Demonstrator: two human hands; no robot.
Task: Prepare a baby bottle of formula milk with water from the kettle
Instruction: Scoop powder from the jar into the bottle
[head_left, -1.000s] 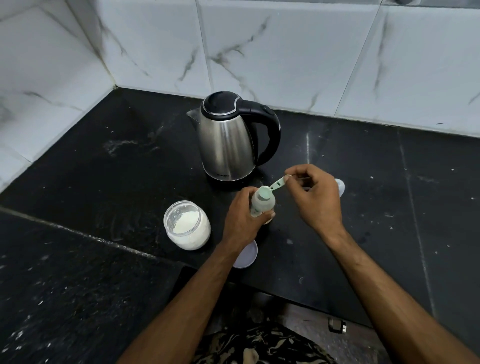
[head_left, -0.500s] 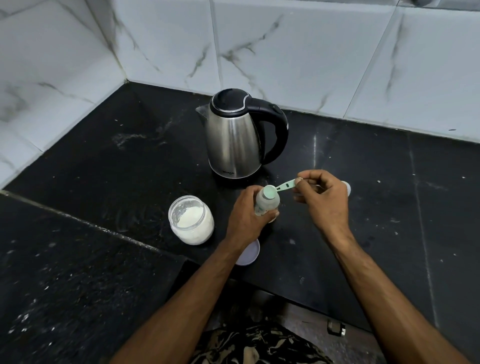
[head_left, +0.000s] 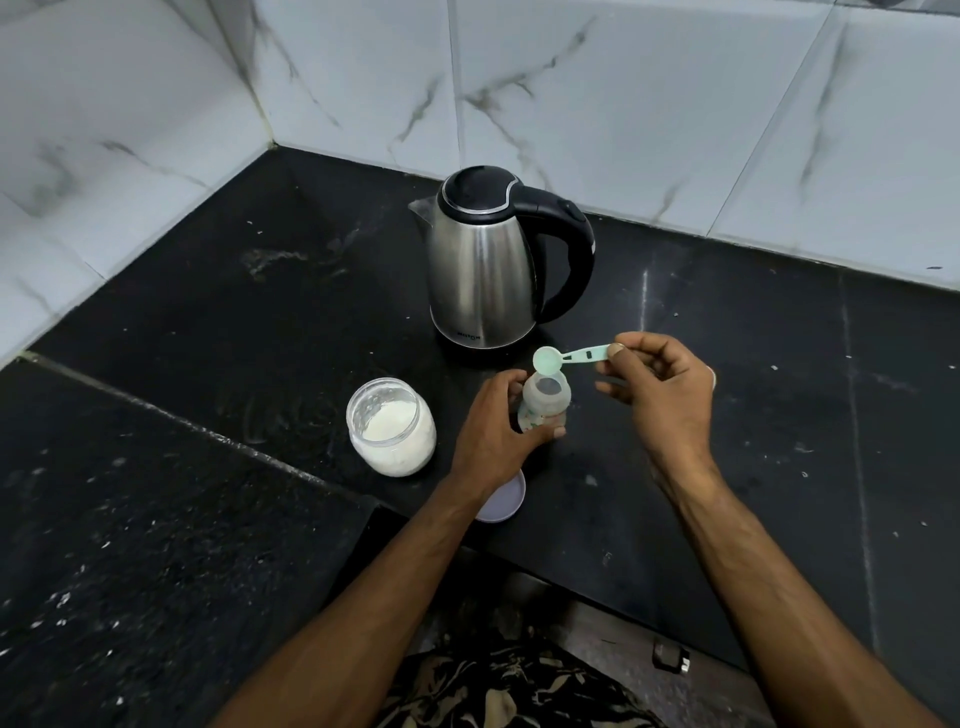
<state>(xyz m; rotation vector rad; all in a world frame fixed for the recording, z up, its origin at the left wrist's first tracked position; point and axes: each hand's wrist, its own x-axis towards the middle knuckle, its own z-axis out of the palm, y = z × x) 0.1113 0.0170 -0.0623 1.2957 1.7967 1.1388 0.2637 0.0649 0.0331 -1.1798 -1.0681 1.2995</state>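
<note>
Now the small green plastic scoop (head_left: 548, 359) is turned bowl up and lifted just past the mouth of the little clear baby bottle (head_left: 544, 402); half a second ago it was tipped over that mouth. Its bowl looks empty. In the middle of the frame, the left hand (head_left: 493, 431) wraps round the upright bottle on the black stone counter (head_left: 779, 415). The right hand (head_left: 662, 395) pinches the scoop's handle end, and the handle points right. The open glass jar of white powder (head_left: 390, 427) sits left of the bottle, nearer the left hand. The steel kettle (head_left: 493, 270) stands just behind.
</note>
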